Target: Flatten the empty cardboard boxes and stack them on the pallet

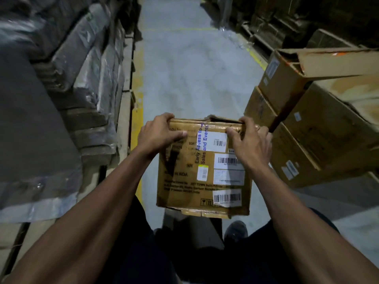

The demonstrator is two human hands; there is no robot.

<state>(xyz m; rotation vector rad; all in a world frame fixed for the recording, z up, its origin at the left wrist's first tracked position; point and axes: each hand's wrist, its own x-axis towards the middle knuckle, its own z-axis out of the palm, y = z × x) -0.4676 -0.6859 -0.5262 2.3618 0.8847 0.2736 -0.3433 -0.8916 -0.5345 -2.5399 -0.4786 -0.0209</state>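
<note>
Now we grip the far top edge of the labelled brown cardboard box point(205, 167) with our left hand point(159, 133) and right hand point(249, 140), fingers curled over it, above the grey floor point(194, 74).

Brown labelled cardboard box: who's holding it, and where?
Both hands grip the brown labelled cardboard box at its far top edge: left hand at the left corner, right hand at the right corner.

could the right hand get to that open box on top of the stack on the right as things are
Probably not right away: the right hand grips the held box together with the left hand. The open box stands close by, with nothing between.
</note>
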